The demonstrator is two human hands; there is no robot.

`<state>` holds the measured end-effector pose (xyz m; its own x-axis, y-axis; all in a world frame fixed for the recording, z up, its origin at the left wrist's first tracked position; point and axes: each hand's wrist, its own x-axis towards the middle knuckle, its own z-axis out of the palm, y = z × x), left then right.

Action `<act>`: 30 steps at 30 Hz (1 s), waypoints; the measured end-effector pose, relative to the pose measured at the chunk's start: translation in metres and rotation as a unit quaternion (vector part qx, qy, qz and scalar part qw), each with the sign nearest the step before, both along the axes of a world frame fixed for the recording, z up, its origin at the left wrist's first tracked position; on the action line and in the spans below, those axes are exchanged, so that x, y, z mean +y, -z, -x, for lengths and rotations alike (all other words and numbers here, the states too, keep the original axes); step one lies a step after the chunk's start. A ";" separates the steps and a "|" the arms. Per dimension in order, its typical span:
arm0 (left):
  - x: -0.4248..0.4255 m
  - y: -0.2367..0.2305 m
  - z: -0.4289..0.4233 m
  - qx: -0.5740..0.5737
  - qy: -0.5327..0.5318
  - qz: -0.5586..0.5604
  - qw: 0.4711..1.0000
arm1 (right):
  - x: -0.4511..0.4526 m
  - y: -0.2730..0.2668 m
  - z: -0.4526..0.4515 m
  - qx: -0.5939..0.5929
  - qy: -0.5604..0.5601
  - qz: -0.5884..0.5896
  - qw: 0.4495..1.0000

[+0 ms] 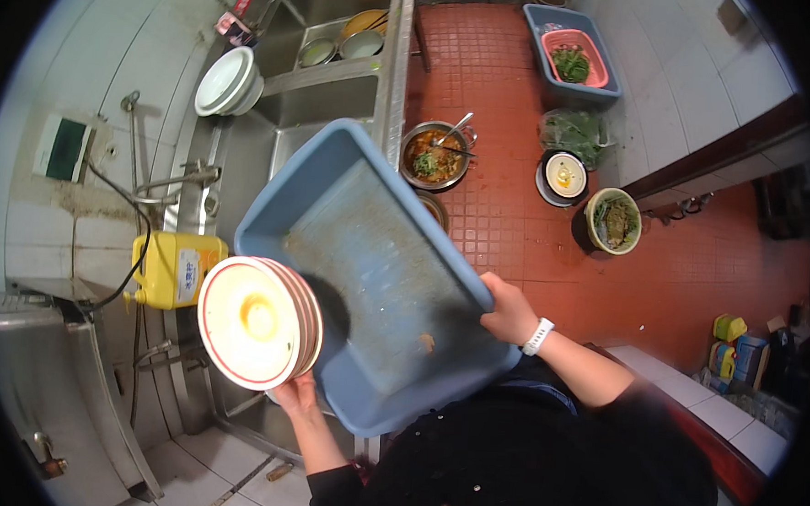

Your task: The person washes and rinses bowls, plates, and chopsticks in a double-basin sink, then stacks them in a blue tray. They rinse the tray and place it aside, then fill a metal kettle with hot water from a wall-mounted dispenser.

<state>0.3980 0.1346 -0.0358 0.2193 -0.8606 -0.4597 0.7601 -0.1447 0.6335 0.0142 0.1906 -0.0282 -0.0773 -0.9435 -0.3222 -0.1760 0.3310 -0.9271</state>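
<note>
In my left hand (294,393) is a stack of pale bowls with red rims (257,324), gripped from below. Yellowish residue marks the inside of the top bowl. My right hand (510,310), with a white watch (538,336) at the wrist, grips the right rim of a large blue plastic tub (370,265). The tub is tilted over the stainless-steel sink, and the bowls are at its left side. Scraps and brownish grime lie on the tub's inner bottom. The fingers beneath the bowls are mostly hidden.
White bowls (228,82) are stacked on the sink ledge (208,139). A yellow jug (177,268) stands beside the faucet (199,177). On the red tiled floor are a metal pot of food scraps (434,151), a waste bucket (613,221) and another blue tub (537,26) holding a pink basket (600,74).
</note>
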 end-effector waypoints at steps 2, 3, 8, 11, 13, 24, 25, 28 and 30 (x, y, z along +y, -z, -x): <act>0.004 -0.022 0.011 -0.020 0.019 0.009 1.000 | 0.016 -0.008 0.029 0.071 0.039 0.002 0.997; 0.006 -0.029 0.018 -0.045 0.029 0.009 0.998 | 0.026 -0.011 0.044 0.101 0.055 0.009 0.993; 0.025 -0.043 0.046 -0.060 0.015 -0.036 0.997 | 0.079 -0.018 0.120 0.025 0.221 -0.007 0.975; 0.043 -0.035 0.068 -0.025 0.040 -0.040 0.998 | 0.107 -0.019 0.163 -0.017 0.304 -0.021 0.952; 0.053 -0.026 0.088 -0.015 0.008 -0.064 0.998 | 0.123 -0.017 0.186 -0.009 0.356 -0.017 0.934; 0.083 0.030 0.193 0.031 0.110 -0.050 0.992 | 0.150 0.028 0.280 0.047 0.410 -0.082 0.907; 0.085 0.041 0.202 0.034 0.103 -0.063 0.992 | 0.145 0.031 0.290 0.033 0.416 -0.105 0.903; 0.101 0.072 0.235 0.053 0.075 -0.099 0.991 | 0.125 0.036 0.323 0.033 0.410 -0.145 0.900; 0.109 0.098 0.258 0.069 0.047 -0.120 0.989 | 0.101 0.044 0.348 0.040 0.346 -0.139 0.927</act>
<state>0.1400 0.2435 -0.1339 0.0643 -0.7366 -0.6732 0.8129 -0.3526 0.4635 -0.3339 0.2914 -0.0720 -0.6678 -0.5402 -0.5121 0.1028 0.6144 -0.7822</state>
